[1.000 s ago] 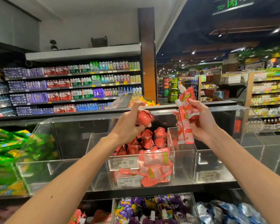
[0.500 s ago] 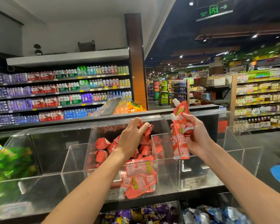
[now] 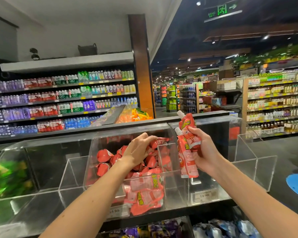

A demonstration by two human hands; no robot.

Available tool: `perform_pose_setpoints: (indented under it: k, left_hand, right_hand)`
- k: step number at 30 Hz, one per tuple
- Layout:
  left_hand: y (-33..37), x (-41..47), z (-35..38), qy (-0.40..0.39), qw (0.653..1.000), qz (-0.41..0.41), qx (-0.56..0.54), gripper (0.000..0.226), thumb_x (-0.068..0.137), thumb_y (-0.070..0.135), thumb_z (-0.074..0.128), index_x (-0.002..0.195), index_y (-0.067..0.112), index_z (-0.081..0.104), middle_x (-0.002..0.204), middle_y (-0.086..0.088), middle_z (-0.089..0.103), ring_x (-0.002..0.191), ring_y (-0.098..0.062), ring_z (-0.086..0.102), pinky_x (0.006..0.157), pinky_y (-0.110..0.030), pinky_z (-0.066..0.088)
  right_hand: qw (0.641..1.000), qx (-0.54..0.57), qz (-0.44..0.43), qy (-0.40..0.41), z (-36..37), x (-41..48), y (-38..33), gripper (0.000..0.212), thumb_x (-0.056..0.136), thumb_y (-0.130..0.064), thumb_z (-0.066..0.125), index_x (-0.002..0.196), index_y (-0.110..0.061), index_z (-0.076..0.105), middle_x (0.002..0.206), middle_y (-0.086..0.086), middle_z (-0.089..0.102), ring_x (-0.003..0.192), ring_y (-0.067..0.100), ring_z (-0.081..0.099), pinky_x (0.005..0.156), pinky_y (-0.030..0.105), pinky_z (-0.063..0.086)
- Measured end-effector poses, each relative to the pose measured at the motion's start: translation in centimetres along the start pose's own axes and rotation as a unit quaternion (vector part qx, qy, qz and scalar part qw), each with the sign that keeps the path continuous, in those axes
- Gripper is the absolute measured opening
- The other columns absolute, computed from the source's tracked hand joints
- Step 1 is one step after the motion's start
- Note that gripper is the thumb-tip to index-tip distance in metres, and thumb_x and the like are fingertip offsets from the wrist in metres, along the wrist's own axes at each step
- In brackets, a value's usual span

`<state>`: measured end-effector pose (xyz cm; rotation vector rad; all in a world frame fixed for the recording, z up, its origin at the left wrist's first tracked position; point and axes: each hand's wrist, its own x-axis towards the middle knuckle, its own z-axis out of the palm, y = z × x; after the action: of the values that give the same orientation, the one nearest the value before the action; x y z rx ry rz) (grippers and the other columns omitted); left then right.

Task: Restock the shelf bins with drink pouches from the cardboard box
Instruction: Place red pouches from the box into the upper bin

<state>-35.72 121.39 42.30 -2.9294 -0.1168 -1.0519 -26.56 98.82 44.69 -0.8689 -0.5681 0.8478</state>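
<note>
Two red drink pouches [image 3: 187, 152]: upright in the right hand [image 3: 206, 152], spouts up, long axis near vertical, just right of the middle acrylic bin [image 3: 175, 188].
Right grip: fingers wrapped round both pouch bodies at mid-height.
Left hand [image 3: 138, 152]: inside the bin, fingers curled on the far top of the pouch pile [image 3: 110, 157]; pinching or only pressing, cannot tell.
Direction: bin opening lies left and below the held pair; right hand is nearer.
Edge: the bin's right wall stands between pair and pile.
Room: open air above the rim.
Cardboard box: out of view.
</note>
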Motion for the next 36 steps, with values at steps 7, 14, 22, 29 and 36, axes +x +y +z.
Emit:
perform_pose_setpoints:
  k: [7, 14, 22, 29, 36]
  left_hand:
    - [-0.7, -1.0, -3.9, 0.093, 0.987, 0.057, 0.12, 0.03, 0.081, 0.012, 0.079, 0.11, 0.011, 0.071, 0.085, -0.003, 0.067, 0.074, -0.025, 0.069, 0.05, -0.038, 0.057]
    - [-4.3, -5.2, -9.9, 0.027, 0.95, 0.083, 0.301, 0.028, 0.068, 0.016, 0.089, 0.089, 0.01, 0.072, 0.078, -0.003, 0.063, 0.07, -0.024, 0.064, 0.047, -0.032, 0.05]
    - [-5.7, -6.6, -9.8, -0.071, 0.927, 0.007, 0.368, 0.029, 0.068, 0.0, 0.081, 0.092, 0.011, 0.072, 0.081, -0.004, 0.068, 0.078, -0.024, 0.065, 0.054, -0.032, 0.051]
    - [-6.7, -6.4, -9.5, -0.191, 0.922, -0.102, 0.321, 0.06, 0.094, 0.01, 0.042, 0.151, 0.024, 0.035, 0.133, -0.005, 0.063, 0.126, -0.025, 0.05, 0.099, -0.042, 0.038]
    - [-3.6, -7.6, -10.2, -0.015, 0.994, -0.028, 0.106, 0.042, 0.09, 0.012, 0.054, 0.131, 0.022, 0.061, 0.127, 0.0, 0.063, 0.117, -0.021, 0.056, 0.099, -0.041, 0.047]
  right_hand:
    - [1.0, -0.007, -0.004, 0.0, 0.0, 0.0, 0.8, 0.035, 0.095, -0.034, 0.051, 0.123, -0.015, 0.06, 0.077, 0.004, 0.068, 0.067, 0.016, 0.06, 0.067, 0.033, 0.049]
    - [0.999, -0.017, 0.001, -0.036, 2.0, 0.6, 1.9, 0.031, 0.094, -0.032, 0.051, 0.119, -0.018, 0.063, 0.074, 0.001, 0.068, 0.063, 0.014, 0.061, 0.066, 0.033, 0.05]
    - [0.995, -0.017, 0.048, -0.088, 5.5, 2.0, 4.0, 0.034, 0.087, -0.032, 0.057, 0.115, -0.013, 0.061, 0.084, 0.005, 0.071, 0.07, 0.02, 0.065, 0.064, 0.033, 0.055]
    - [0.995, -0.019, 0.07, -0.073, 7.9, 3.1, 4.9, 0.038, 0.096, -0.029, 0.054, 0.129, -0.012, 0.059, 0.083, 0.006, 0.072, 0.063, 0.017, 0.065, 0.057, 0.03, 0.056]
    - [0.995, -0.001, 0.101, 0.021, 9.2, 4.5, 5.4, 0.046, 0.092, -0.029, 0.061, 0.133, -0.008, 0.056, 0.102, 0.011, 0.062, 0.075, 0.022, 0.062, 0.072, 0.038, 0.055]
